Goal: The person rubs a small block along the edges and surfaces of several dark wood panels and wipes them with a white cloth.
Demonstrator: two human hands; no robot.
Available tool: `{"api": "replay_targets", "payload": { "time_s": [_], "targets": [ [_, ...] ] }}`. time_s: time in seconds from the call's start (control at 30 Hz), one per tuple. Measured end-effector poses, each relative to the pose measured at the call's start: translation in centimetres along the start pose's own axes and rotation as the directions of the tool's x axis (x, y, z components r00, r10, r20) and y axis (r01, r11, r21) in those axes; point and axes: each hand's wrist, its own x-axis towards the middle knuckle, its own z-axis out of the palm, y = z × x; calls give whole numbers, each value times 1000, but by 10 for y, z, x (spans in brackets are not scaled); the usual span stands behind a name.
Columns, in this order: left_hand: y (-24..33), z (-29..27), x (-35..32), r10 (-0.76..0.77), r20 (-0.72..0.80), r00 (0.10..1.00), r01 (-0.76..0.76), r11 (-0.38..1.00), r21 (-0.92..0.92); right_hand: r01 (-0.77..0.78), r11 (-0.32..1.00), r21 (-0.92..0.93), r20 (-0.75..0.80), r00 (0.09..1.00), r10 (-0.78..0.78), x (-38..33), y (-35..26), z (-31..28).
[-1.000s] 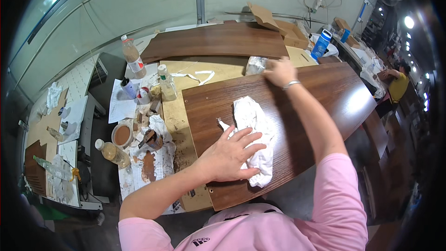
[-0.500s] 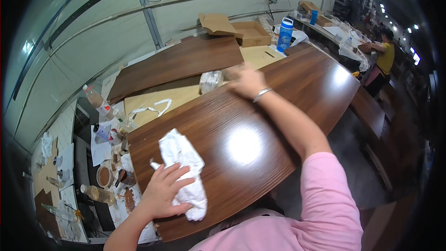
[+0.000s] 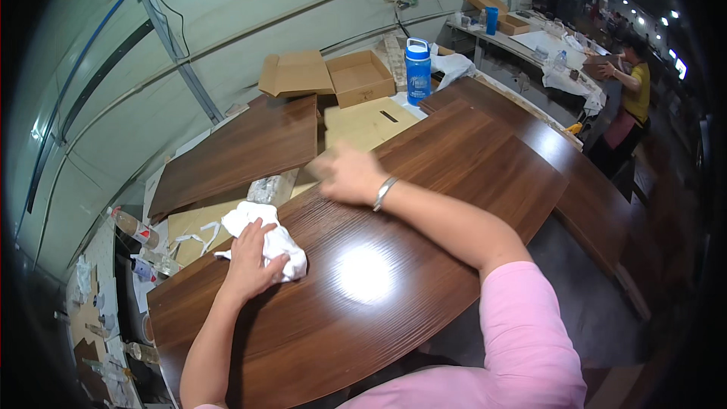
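A dark brown wood-grain board point(image 3: 424, 257) with a glossy reflection lies across the bench in front of me. On its far left part my left hand point(image 3: 254, 254) grips a crumpled white cloth point(image 3: 284, 252), fingers bent over it and thumb against its near side. My right hand point(image 3: 348, 174), with a silver bracelet at the wrist, is at the board's far edge; motion smears its fingers, so I cannot tell whether it holds anything. Between the hands, past that edge, sits a whitish wrapped block point(image 3: 265, 190), partly hidden by the cloth.
Behind lie a second brown board point(image 3: 235, 151), an open cardboard box point(image 3: 360, 79) and a blue bottle point(image 3: 418, 72). Another brown board point(image 3: 545, 140) extends at right. Bottles point(image 3: 132, 227) crowd the left side. A co-worker point(image 3: 632, 95) stands at the far right bench.
My left hand has moved the white cloth toward the board's far edge. My right hand remains near that edge, blurred in both frames. The view has shifted.
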Motion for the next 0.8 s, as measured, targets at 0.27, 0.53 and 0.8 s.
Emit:
{"api": "replay_targets", "payload": {
  "time_s": [0.27, 0.53, 0.8],
  "targets": [
    [42, 42, 41, -9, -184, 983, 28, 994, 101, -534, 771, -346, -293, 843, 452, -9, 236, -65],
    [42, 41, 36, -31, -215, 976, 54, 994, 100, -716, 637, -284, -324, 697, 639, -30, 301, -94],
    [39, 40, 35, -12, -225, 974, 38, 993, 110, -792, 579, -193, -314, 609, 728, -9, 274, -69]
  ]
}}
